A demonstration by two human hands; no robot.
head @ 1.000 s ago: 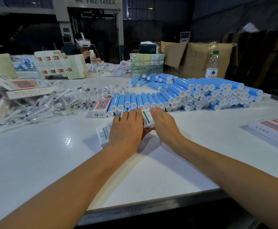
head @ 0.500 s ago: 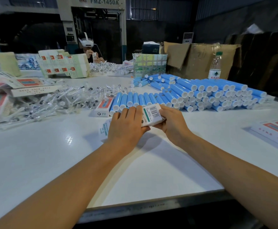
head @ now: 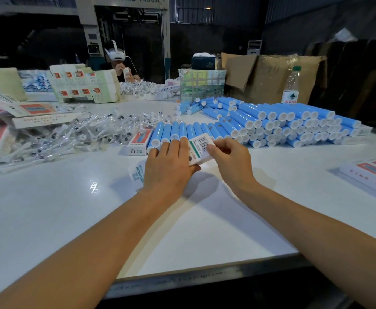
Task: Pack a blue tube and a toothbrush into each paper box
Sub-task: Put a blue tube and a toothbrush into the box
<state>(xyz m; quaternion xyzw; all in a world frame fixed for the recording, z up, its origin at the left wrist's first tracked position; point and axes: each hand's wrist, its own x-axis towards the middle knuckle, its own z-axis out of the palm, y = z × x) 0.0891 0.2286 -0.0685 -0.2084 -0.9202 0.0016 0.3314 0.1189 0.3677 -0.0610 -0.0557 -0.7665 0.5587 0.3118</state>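
One paper box (head: 199, 150) sits between both hands, its barcoded end tipped up toward the camera and its body running left under the palm, so that the end can be worked while the rest is pinned flat. The left hand (head: 171, 168) lies spread over the box, fingers nearly straight, pressing it to the desk (head: 48, 219) rather than gripping it. The right hand (head: 229, 162) is curled, thumb and fingertips pinching the box's right end, probably at an end flap, though the flap itself is hidden behind the fingers. Whether the box is already filled cannot be told.

Just beyond the hands a single row of blue tubes (head: 182, 132) lies side by side, caps facing near, within easy reach for the next pick. A packed box (head: 139, 141) rests at the row's left end. Farther right the tube stack (head: 294, 128) is piled in layers. To the left lies a loose heap of wrapped toothbrushes (head: 75, 134), also close by.
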